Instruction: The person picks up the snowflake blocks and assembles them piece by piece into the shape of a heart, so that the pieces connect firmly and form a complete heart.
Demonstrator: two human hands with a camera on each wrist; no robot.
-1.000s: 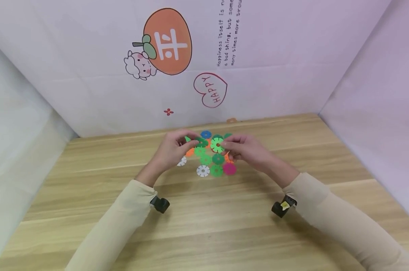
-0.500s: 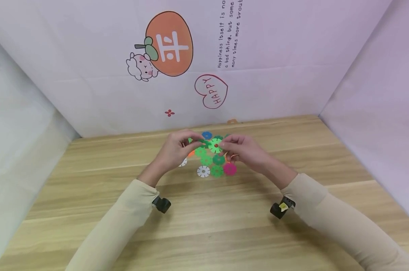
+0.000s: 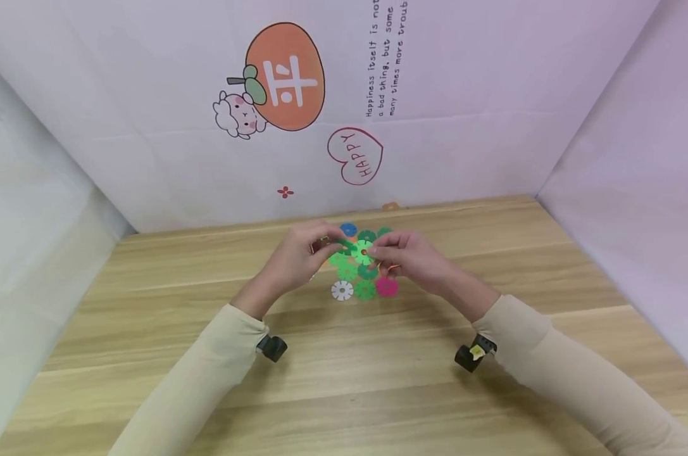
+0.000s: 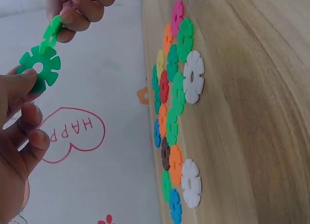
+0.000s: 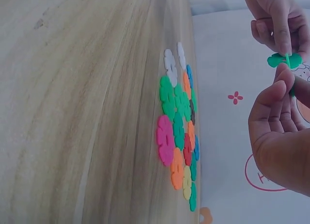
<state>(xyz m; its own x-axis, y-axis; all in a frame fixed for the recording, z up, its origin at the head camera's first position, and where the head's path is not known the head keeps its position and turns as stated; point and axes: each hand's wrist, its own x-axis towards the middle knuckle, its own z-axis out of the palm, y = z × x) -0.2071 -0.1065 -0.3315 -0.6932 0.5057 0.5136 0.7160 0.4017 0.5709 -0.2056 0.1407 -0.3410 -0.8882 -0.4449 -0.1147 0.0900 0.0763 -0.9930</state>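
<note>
My left hand (image 3: 295,256) pinches a dark green notched plastic disc (image 4: 52,64) between thumb and fingers. Opposite it, my right hand (image 3: 412,258) grips a light green notched disc (image 3: 357,258) by its edge. Both discs are held up over the table. In the left wrist view the light green disc is turned nearly edge-on, and its rim overlaps the rim of the dark green one at a notch. The right wrist view shows them crossing at an angle, the dark green one lying flatter. Fingers hide part of each disc.
Under the hands, similar discs lie on the wooden table (image 3: 355,380), among them a white disc (image 3: 335,291), a pink disc (image 3: 387,292), a blue disc (image 3: 344,230) and several greens. A printed white cloth (image 3: 463,95) hangs behind the table's back edge.
The two held discs have come together, edge against edge. My left hand has shifted slightly right and tilted the dark green disc; the right hand has barely moved.
</note>
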